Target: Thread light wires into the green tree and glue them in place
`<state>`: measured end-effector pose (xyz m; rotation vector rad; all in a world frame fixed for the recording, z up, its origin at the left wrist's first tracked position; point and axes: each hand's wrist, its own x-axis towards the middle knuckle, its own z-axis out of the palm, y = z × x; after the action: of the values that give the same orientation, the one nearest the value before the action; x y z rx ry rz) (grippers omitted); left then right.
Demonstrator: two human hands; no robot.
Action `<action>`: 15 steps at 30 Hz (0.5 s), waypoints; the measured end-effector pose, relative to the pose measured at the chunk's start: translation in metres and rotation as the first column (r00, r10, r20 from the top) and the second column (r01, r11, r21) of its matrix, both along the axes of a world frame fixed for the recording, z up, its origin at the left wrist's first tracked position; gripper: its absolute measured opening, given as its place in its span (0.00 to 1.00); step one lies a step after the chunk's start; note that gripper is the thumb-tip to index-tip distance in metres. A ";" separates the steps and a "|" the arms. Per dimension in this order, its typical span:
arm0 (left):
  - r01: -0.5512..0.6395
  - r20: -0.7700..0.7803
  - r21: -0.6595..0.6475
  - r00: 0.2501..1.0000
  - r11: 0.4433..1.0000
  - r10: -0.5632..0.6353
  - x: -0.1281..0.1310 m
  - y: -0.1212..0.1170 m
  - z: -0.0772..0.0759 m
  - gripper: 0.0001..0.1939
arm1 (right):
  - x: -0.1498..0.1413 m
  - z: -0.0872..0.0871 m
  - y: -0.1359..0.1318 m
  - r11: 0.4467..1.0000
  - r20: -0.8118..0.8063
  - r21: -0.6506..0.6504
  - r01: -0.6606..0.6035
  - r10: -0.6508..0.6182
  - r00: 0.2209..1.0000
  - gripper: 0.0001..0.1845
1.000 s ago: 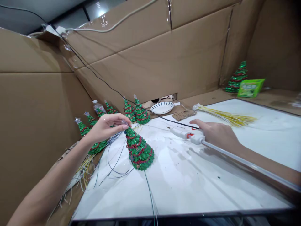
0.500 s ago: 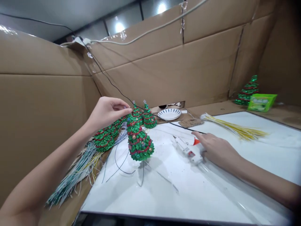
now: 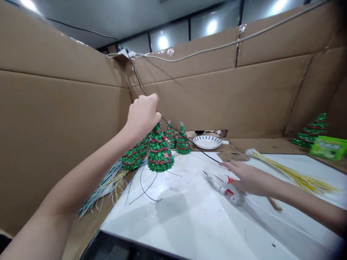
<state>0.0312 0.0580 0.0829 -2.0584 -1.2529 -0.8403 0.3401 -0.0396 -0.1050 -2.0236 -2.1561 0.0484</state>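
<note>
My left hand [image 3: 143, 112] is closed round the top of a small green Christmas tree [image 3: 160, 153] with red garland and tiny ornaments. The tree hangs above the white board [image 3: 189, 231], its shadow falling below it. My right hand [image 3: 248, 177] is wrapped round a white hot glue gun [image 3: 223, 187], whose metal nozzle points left toward the tree. A long clear glue stick trails from the gun's back, partly blurred. The gun's black cord [image 3: 204, 154] runs from by my right fingers up behind my left hand.
More small trees [image 3: 183, 142] stand behind the held one. White-and-green wire stems [image 3: 101, 191] lie at left, yellow stems [image 3: 292, 171] at right. Also here are a striped plate [image 3: 207, 142], a green packet [image 3: 328, 148], another tree [image 3: 311, 131] and cardboard walls [image 3: 203, 90].
My left hand has turned from a pinch near the tree's top to a closed grip over it. The tree is more upright. The whole view has shifted, so the surroundings appear farther right.
</note>
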 end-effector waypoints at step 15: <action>0.000 0.054 0.078 0.999 0.997 -0.004 0.022 -0.026 -0.023 0.21 | -0.148 0.110 0.096 0.833 -0.465 0.297 -0.468 0.554 0.691 0.33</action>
<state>0.0534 0.0320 0.0603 -1.9873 -1.2270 -0.9371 0.1919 0.0562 0.0046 -1.0710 -2.1684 0.4524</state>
